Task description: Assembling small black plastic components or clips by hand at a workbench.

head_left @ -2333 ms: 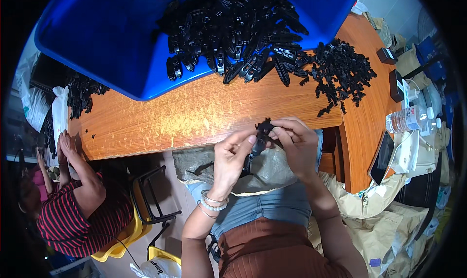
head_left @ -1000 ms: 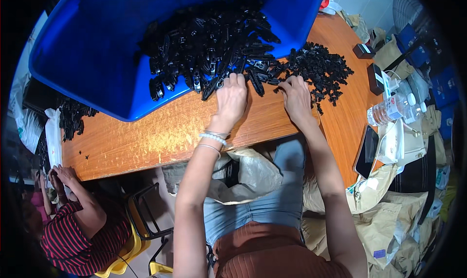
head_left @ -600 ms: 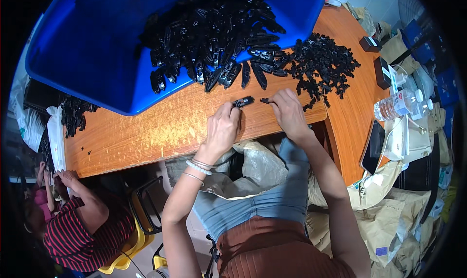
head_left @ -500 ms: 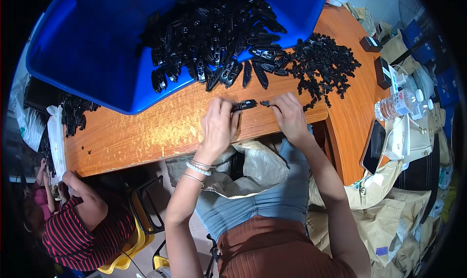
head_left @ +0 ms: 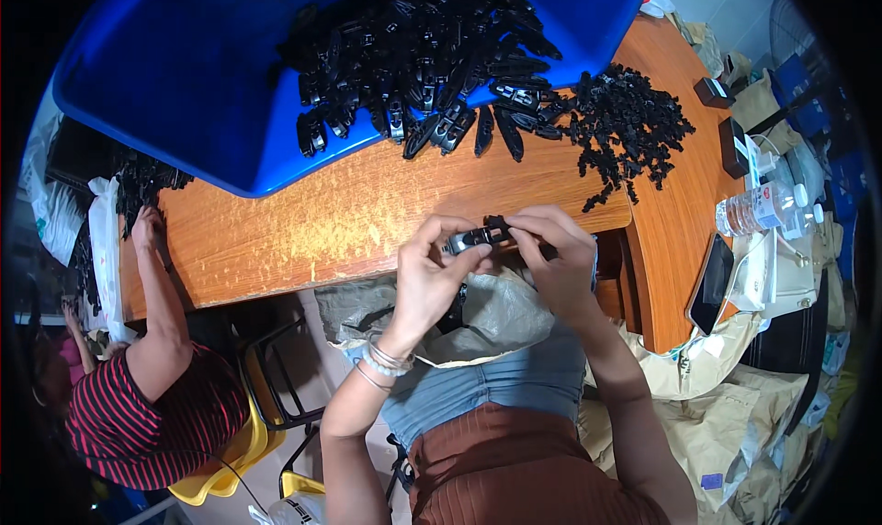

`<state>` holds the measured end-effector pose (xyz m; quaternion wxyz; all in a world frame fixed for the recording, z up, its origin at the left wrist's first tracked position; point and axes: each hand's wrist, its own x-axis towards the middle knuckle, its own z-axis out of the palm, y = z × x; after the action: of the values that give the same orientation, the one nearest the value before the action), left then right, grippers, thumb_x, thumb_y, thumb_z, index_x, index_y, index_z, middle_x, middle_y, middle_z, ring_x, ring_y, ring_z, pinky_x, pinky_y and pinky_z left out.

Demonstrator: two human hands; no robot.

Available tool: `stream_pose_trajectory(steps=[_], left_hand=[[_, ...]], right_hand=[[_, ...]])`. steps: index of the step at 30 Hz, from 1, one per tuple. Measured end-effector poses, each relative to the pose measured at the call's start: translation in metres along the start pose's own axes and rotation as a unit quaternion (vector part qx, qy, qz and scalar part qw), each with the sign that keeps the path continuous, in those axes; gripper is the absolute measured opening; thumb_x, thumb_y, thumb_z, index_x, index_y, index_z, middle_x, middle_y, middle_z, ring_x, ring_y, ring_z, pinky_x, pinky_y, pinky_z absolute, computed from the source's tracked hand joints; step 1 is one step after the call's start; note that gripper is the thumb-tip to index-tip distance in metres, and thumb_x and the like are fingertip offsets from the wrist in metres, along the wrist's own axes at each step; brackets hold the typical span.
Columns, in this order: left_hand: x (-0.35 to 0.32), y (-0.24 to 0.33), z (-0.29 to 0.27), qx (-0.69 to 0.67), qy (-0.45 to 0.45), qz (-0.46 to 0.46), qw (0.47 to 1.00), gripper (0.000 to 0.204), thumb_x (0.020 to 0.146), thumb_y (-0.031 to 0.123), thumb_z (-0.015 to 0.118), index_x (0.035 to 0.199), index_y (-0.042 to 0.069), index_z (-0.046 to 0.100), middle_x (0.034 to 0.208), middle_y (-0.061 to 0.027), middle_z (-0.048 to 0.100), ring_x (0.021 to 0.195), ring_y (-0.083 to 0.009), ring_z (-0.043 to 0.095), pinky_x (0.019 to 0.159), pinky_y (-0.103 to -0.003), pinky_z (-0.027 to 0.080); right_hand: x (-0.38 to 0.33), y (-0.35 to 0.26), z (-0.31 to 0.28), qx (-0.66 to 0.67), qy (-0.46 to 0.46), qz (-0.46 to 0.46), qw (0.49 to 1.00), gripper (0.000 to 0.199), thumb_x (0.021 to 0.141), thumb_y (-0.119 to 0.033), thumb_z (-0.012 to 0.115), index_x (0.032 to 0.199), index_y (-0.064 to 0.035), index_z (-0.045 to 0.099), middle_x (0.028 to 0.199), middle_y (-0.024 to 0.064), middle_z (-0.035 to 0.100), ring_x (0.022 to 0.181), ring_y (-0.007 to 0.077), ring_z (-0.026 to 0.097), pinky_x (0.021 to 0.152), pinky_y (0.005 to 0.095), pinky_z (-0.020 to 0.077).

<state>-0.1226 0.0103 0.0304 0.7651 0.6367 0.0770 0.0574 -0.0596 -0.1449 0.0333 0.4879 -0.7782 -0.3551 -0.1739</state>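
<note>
My left hand (head_left: 432,272) and my right hand (head_left: 556,254) meet at the near edge of the wooden table (head_left: 349,222), above an open grey bag (head_left: 501,318) in my lap. Together they hold a long black plastic part (head_left: 478,238); my right fingers press a small black piece onto its right end. A heap of long black parts (head_left: 413,56) lies in the blue tray (head_left: 175,84) and spills onto the wood. A pile of small black pieces (head_left: 629,125) sits to the right of it.
A person in a red striped shirt (head_left: 147,406) sits at my left on a yellow chair, one hand at a pile of black parts (head_left: 138,180). At the right are a water bottle (head_left: 763,208), a phone (head_left: 712,282), small black boxes and paper sacks (head_left: 735,406).
My hands reached into the piles on the table, picked up a long part and a small piece, and drew back to the table's near edge, where they now join the two.
</note>
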Motion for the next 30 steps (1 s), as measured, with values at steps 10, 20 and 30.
stream_pose_trajectory(steps=[10,20,30], left_hand=[[-0.016,0.01,0.003,-0.034,0.002,-0.059,0.998,0.024,0.078,-0.005,0.067,0.101,-0.002,0.061,0.082,-0.003,0.065,0.069,-0.0042,0.058,0.062,-0.016,0.047],[-0.019,0.003,-0.006,-0.019,-0.044,-0.083,0.995,0.022,0.081,-0.007,0.063,0.103,-0.008,0.058,0.086,-0.0139,0.066,0.078,-0.0185,0.067,0.069,-0.025,0.056],[-0.022,0.007,-0.006,-0.02,-0.056,-0.107,0.992,0.024,0.082,-0.007,0.061,0.105,-0.008,0.056,0.087,-0.0155,0.066,0.079,-0.02,0.068,0.068,-0.026,0.056]], right_hand=[[-0.007,-0.014,-0.005,0.174,-0.045,0.106,0.978,0.016,0.074,0.006,0.064,0.089,0.0011,0.067,0.082,0.0101,0.063,0.075,0.0196,0.062,0.067,0.0279,0.0489],[-0.01,-0.017,-0.012,-0.069,-0.096,-0.094,0.989,0.018,0.07,0.002,0.068,0.087,-0.0034,0.065,0.084,0.006,0.061,0.076,0.0243,0.057,0.066,0.0323,0.0447],[-0.018,-0.013,-0.005,0.077,-0.081,0.013,0.994,0.018,0.07,0.006,0.066,0.086,-0.0023,0.066,0.084,0.0076,0.061,0.078,0.0244,0.057,0.066,0.0319,0.0455]])
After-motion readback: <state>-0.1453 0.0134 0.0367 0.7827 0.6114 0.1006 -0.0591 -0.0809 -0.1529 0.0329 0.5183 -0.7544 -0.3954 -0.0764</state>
